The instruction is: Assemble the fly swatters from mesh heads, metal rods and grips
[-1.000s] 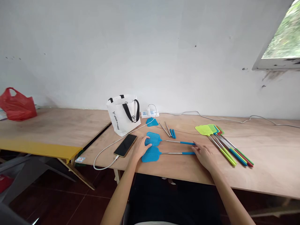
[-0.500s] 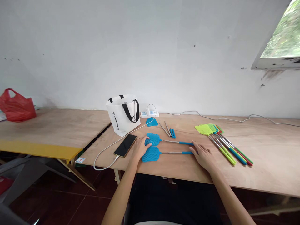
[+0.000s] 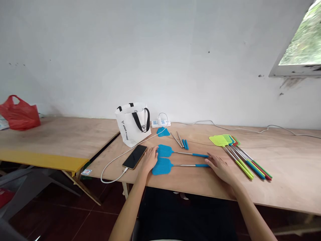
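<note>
Two blue fly swatters lie side by side on the wooden table point(image 3: 276, 180), heads to the left. My left hand point(image 3: 149, 159) rests flat and open on the table, its fingertips touching the head of the far swatter point(image 3: 164, 151) and the near swatter point(image 3: 162, 166). My right hand point(image 3: 220, 168) lies flat and open at the blue handle ends of both swatters, fingers stretched toward them. Neither hand grips anything.
A phone point(image 3: 134, 156) on a white charging cable lies left of my left hand. Behind it stand a white tote bag point(image 3: 132, 124) and a power strip point(image 3: 160, 123). Loose swatter parts point(image 3: 180, 139) and a bundle of coloured swatters point(image 3: 238, 154) lie further right. A red bag point(image 3: 20, 113) sits on the left table.
Both hands have stayed flat at the ends of the two blue swatters; only the camera has tilted slightly.
</note>
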`<action>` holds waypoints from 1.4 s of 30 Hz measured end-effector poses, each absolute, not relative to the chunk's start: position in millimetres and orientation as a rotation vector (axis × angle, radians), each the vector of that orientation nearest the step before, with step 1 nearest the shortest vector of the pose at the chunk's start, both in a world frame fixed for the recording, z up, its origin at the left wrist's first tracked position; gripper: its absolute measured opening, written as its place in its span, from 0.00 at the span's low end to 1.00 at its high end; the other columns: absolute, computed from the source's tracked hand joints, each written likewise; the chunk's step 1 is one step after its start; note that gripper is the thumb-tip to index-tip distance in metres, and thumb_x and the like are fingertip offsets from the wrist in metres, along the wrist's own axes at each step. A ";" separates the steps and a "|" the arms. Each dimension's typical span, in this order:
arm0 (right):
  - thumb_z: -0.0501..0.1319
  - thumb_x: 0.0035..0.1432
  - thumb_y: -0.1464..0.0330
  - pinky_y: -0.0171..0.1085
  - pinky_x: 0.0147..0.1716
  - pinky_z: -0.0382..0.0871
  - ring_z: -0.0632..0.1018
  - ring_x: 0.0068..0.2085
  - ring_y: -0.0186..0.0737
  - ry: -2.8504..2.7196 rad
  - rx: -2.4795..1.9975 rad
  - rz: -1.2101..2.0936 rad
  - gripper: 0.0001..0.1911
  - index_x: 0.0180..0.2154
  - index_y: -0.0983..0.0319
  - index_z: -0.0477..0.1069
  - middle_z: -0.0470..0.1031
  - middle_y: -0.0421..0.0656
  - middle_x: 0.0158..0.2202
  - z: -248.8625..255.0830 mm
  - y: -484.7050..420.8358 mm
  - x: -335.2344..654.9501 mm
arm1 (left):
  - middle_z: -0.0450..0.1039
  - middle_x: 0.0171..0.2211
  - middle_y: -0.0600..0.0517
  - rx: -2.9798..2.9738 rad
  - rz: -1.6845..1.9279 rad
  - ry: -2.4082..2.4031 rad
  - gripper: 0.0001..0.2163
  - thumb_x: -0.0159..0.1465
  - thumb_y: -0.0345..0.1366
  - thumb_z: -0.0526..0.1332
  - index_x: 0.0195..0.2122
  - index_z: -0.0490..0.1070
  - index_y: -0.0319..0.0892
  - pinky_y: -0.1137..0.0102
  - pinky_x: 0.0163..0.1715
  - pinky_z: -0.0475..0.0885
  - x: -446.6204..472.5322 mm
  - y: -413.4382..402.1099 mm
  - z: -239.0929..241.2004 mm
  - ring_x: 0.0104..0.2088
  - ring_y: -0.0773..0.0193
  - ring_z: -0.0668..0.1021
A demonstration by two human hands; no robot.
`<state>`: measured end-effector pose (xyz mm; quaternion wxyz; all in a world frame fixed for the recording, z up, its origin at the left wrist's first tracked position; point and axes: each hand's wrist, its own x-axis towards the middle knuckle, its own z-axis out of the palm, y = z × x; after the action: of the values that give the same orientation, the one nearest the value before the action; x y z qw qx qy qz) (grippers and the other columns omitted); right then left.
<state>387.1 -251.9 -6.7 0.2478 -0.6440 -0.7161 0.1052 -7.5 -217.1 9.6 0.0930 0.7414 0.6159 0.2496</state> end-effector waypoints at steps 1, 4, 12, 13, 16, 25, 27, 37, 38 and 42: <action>0.48 0.67 0.47 0.54 0.64 0.58 0.68 0.65 0.53 -1.967 -1.729 0.283 0.33 0.65 0.58 0.62 0.69 0.50 0.64 -7.2 -251.8 392.0 | 0.70 0.59 0.44 2.203 0.727 1.831 0.17 0.70 0.28 0.49 0.58 0.65 0.46 0.52 0.57 0.64 -9.1 -216.7 9.0 0.60 0.50 0.70; 0.48 0.68 0.51 0.53 0.64 0.58 0.69 0.64 0.51 -2.009 -1.709 0.231 0.29 0.63 0.58 0.64 0.70 0.49 0.63 -13.0 -249.7 404.1 | 0.70 0.59 0.45 2.211 0.700 1.819 0.18 0.69 0.27 0.48 0.56 0.67 0.48 0.51 0.60 0.62 -13.8 -215.9 7.2 0.61 0.50 0.69; 0.43 0.68 0.65 0.55 0.64 0.59 0.69 0.64 0.48 -2.041 -1.741 0.035 0.26 0.62 0.57 0.67 0.69 0.47 0.64 -37.2 -238.7 409.4 | 0.68 0.61 0.47 2.261 0.712 1.780 0.18 0.71 0.31 0.48 0.58 0.67 0.49 0.52 0.62 0.60 -17.2 -213.0 1.0 0.61 0.50 0.69; 0.43 0.68 0.65 0.55 0.64 0.60 0.69 0.64 0.48 -2.042 -1.738 0.027 0.26 0.62 0.57 0.67 0.70 0.47 0.64 -37.9 -238.4 409.4 | 0.68 0.61 0.47 2.267 0.715 1.782 0.18 0.71 0.31 0.48 0.59 0.67 0.50 0.53 0.62 0.60 -17.2 -212.4 0.0 0.61 0.50 0.69; 0.44 0.68 0.65 0.55 0.64 0.59 0.69 0.64 0.48 -2.050 -1.737 0.022 0.26 0.62 0.56 0.67 0.70 0.47 0.63 -38.0 -238.4 409.5 | 0.68 0.61 0.47 2.288 0.709 1.787 0.19 0.71 0.31 0.47 0.59 0.67 0.49 0.53 0.62 0.60 -17.5 -211.2 -2.6 0.61 0.50 0.68; 0.42 0.69 0.64 0.54 0.64 0.59 0.69 0.64 0.49 -2.054 -1.739 -0.011 0.27 0.62 0.58 0.67 0.69 0.48 0.64 -39.9 -237.6 409.8 | 0.68 0.61 0.45 2.306 0.707 1.776 0.18 0.71 0.31 0.47 0.59 0.66 0.47 0.53 0.61 0.61 -18.0 -211.2 -2.2 0.61 0.50 0.69; 0.42 0.69 0.64 0.55 0.64 0.60 0.69 0.64 0.49 -2.051 -1.735 -0.019 0.26 0.62 0.58 0.67 0.69 0.48 0.64 -40.6 -237.6 409.6 | 0.67 0.61 0.45 2.314 0.700 1.769 0.18 0.72 0.32 0.47 0.59 0.65 0.47 0.54 0.61 0.61 -18.3 -211.6 -1.6 0.62 0.50 0.68; 0.42 0.69 0.64 0.54 0.65 0.58 0.68 0.64 0.49 -2.067 -1.734 -0.029 0.26 0.62 0.59 0.67 0.69 0.48 0.64 -40.7 -237.5 409.8 | 0.67 0.61 0.45 2.302 0.716 1.760 0.16 0.73 0.36 0.48 0.58 0.66 0.48 0.54 0.61 0.60 -19.1 -211.1 -2.4 0.61 0.50 0.69; 0.42 0.69 0.64 0.53 0.65 0.58 0.68 0.64 0.49 -2.065 -1.736 -0.029 0.26 0.62 0.59 0.67 0.69 0.48 0.64 -40.6 -237.4 409.8 | 0.67 0.62 0.45 2.303 0.708 1.760 0.16 0.73 0.36 0.48 0.59 0.66 0.48 0.54 0.61 0.60 -18.9 -211.6 -1.7 0.61 0.50 0.69; 0.42 0.69 0.64 0.53 0.64 0.59 0.69 0.64 0.48 -2.057 -1.740 -0.031 0.26 0.62 0.57 0.67 0.70 0.47 0.63 -40.1 -237.5 409.7 | 0.67 0.62 0.46 2.308 0.679 1.762 0.16 0.74 0.39 0.49 0.60 0.65 0.48 0.54 0.61 0.60 -18.2 -213.5 1.4 0.61 0.49 0.68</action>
<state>409.7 -237.5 -40.1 0.2218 -0.6297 -0.7445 -0.0114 -18.2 -213.5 1.4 0.0796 0.7714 0.5891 0.2271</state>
